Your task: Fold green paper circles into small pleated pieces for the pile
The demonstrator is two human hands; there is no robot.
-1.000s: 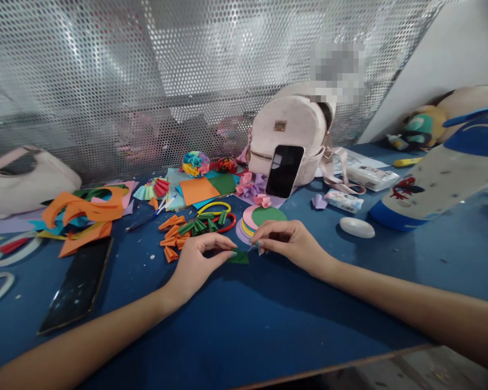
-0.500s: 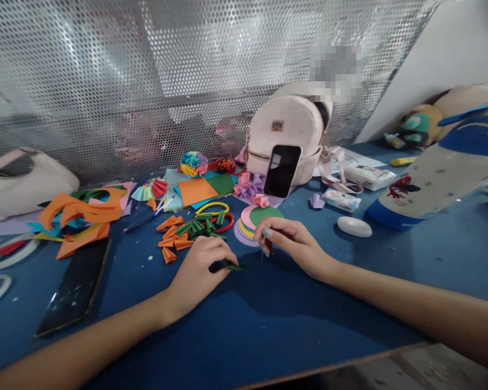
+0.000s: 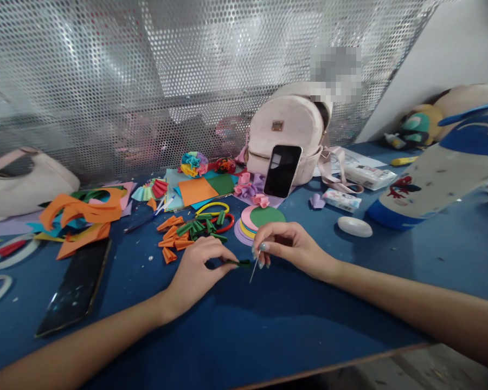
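My left hand [image 3: 201, 265] is closed in a pinch on a small piece of folded dark green paper [image 3: 244, 263], just above the table. Beside it, my right hand [image 3: 288, 246] pinches a thin pale stick [image 3: 254, 271], its lower end slanting down next to the paper's right end. Folded green paper pieces [image 3: 203, 223] and folded orange paper pieces [image 3: 173, 233] lie in a pile past my left hand. Behind my right hand are stacked paper circles, with a green circle [image 3: 268, 216] on top.
A pale backpack [image 3: 287, 124] stands at the back with a phone [image 3: 283, 170] leaning on it. Another phone [image 3: 75, 290] lies at the left by orange paper scraps [image 3: 81, 208]. A large bottle [image 3: 435, 173] and a white oval object [image 3: 354, 226] are on the right.
The green paper has turned and shows more beyond my left fingertips. My right hand has shifted slightly left, and the stick now slants down-left beside the paper.
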